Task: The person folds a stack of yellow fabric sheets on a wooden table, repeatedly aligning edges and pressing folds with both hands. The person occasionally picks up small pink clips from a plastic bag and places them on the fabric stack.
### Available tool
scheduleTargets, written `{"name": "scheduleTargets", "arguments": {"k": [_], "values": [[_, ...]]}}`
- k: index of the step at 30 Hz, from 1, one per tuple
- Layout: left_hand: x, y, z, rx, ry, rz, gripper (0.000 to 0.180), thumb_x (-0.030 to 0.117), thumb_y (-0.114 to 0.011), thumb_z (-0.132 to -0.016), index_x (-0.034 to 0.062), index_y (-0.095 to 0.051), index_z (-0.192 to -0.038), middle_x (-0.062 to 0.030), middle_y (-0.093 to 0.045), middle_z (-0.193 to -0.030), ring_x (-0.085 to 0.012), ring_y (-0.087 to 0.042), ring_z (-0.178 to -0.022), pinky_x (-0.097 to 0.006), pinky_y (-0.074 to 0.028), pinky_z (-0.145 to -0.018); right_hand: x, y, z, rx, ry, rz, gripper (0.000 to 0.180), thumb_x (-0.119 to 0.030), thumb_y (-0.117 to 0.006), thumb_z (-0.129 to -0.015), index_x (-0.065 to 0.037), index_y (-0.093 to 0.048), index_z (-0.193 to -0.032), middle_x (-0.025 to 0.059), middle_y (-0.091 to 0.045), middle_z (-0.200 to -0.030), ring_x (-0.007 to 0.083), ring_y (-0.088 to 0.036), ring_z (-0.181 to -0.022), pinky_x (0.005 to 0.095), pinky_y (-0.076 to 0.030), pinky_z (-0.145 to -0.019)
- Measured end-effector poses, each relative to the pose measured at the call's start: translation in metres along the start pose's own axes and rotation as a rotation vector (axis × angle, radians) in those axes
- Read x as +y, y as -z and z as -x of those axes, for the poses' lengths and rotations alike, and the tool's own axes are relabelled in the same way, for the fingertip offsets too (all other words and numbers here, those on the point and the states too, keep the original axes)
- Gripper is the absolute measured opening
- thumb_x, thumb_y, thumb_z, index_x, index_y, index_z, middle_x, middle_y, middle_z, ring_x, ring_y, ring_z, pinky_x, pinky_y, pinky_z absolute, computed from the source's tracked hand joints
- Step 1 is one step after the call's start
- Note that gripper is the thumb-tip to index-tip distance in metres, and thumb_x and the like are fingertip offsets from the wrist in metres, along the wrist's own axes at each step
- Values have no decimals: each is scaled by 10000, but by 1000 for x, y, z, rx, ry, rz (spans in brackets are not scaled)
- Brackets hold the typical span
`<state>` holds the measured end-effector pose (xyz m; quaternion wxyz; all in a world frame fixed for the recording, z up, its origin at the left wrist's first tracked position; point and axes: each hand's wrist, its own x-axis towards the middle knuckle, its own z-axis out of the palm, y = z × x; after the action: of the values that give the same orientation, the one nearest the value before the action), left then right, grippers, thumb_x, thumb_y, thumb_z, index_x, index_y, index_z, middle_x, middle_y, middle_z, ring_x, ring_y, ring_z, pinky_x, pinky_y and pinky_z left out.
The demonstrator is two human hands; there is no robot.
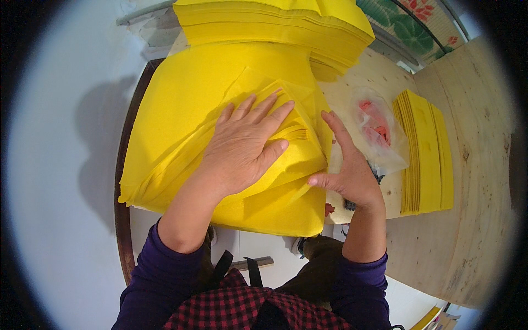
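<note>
A wide pile of bright yellow felt-like sheets (192, 71) covers the table in front of me. On top lies a folded yellow bundle (297, 159) with several layers showing at its edges. My left hand (246, 137) rests flat on this bundle, fingers spread, palm down. A small pinkish-red spot (279, 89) shows near its fingertips, too small to name. At the bundle's right edge is my right hand (349, 165), its thumb and fingers wide apart. Its thumb is close to the lower right edge; whether it touches the sheet I cannot tell.
A thick stack of yellow sheets (269, 27) stands at the far side. To the right, a clear plastic bag (401, 154) holds red pieces, beside folded yellow pieces (426, 154) against a wooden panel (473, 181). Small red scraps (329, 209) lie near the table's front edge.
</note>
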<state>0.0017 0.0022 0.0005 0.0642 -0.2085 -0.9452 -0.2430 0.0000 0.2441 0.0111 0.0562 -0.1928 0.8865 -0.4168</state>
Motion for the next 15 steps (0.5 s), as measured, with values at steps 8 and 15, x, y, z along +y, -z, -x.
{"name": "scheduleTargets", "arguments": {"k": [8,15], "values": [[0,0,0,10,-9,8,596,429,-455,-997,180,-362,-1530,-124,-336,-1589,-422,-313,-1437,-584,-210,-1171,5,-11,-6,112,-102,-72,871,-429,-797,-762,-37,-436,-1452,252,-355,-1550,363,-335,-1456,406,-279,-1177],[-1,1,0,21,-20,8,596,411,-470,-990,168,-367,-1525,-133,-347,-1581,-430,-320,-1429,-586,-218,-1163,3,-18,-7,151,-126,-95,790,-316,-794,-784,-34,-448,-1436,251,-378,-1533,371,-364,-1434,405,-296,-1170]]}}
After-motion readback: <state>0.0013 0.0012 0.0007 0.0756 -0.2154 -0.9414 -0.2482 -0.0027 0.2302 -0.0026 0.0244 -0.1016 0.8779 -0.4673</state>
